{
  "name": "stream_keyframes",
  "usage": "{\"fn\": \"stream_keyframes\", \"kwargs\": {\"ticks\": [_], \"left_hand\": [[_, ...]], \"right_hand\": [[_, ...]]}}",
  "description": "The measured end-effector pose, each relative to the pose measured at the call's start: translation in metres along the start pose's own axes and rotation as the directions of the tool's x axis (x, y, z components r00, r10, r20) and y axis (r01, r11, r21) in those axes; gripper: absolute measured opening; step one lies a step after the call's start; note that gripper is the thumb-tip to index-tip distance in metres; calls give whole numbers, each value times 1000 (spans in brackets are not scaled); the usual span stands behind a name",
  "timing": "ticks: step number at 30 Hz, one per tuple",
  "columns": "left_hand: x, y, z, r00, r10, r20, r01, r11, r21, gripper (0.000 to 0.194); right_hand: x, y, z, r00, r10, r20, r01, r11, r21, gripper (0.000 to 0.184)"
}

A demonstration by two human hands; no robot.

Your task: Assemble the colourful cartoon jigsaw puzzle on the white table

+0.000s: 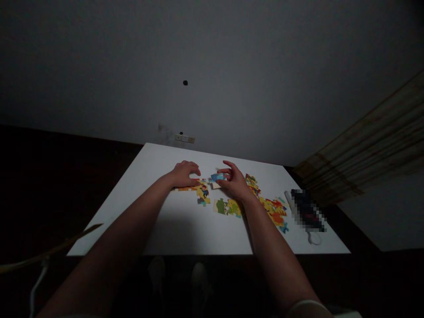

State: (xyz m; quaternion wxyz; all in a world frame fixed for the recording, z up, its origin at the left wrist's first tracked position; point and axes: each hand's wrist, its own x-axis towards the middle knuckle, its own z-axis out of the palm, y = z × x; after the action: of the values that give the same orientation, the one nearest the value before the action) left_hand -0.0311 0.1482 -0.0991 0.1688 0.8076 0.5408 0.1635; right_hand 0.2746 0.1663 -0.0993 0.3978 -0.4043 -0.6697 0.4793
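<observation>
My left hand [185,174] rests at the left end of a joined strip of jigsaw pieces [202,191], orange and yellow with a small figure. Its thumb touches the strip's upper edge, and a gap shows between thumb and curved fingers. Between thumb and fingers, my right hand [234,181] holds a blue jigsaw piece [217,177] just right of that strip, with the index finger raised. A pale piece edge shows below the blue one; whether it is separate I cannot tell. Below lies a green and yellow joined pair [222,206], partly beside my right wrist.
More colourful jigsaw pieces [274,212] lie right of my right forearm on the white table [172,229]. A dark, pixelated item [306,211] with a pale loop sits near the table's right edge. A wall with sockets [184,138] stands behind; a curtain [364,150] hangs at right.
</observation>
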Motion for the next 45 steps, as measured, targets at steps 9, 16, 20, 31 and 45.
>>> {"fn": "stream_keyframes", "kwargs": {"ticks": [9, 16, 20, 31, 45], "left_hand": [[-2, 5, -3, 1000, -18, 15, 18, 1000, 12, 53], [-2, 5, -3, 1000, -17, 15, 17, 1000, 18, 50], [-2, 5, -3, 1000, -11, 8, 11, 1000, 16, 49], [-3, 5, -4, 1000, -3, 11, 3, 1000, 16, 51], [-3, 7, -4, 1000, -15, 11, 15, 1000, 15, 50]], "right_hand": [[6, 4, 1, 997, -82, -17, 79, 988, -134, 52], [-1, -1, 5, 1000, 2, -17, -3, 998, -57, 54], [0, 3, 6, 998, 64, 11, -64, 998, -9, 75], [0, 5, 5, 978, -173, 119, 207, 893, -399, 47], [1, 8, 10, 991, -109, 77, 130, 912, -389, 33]]}}
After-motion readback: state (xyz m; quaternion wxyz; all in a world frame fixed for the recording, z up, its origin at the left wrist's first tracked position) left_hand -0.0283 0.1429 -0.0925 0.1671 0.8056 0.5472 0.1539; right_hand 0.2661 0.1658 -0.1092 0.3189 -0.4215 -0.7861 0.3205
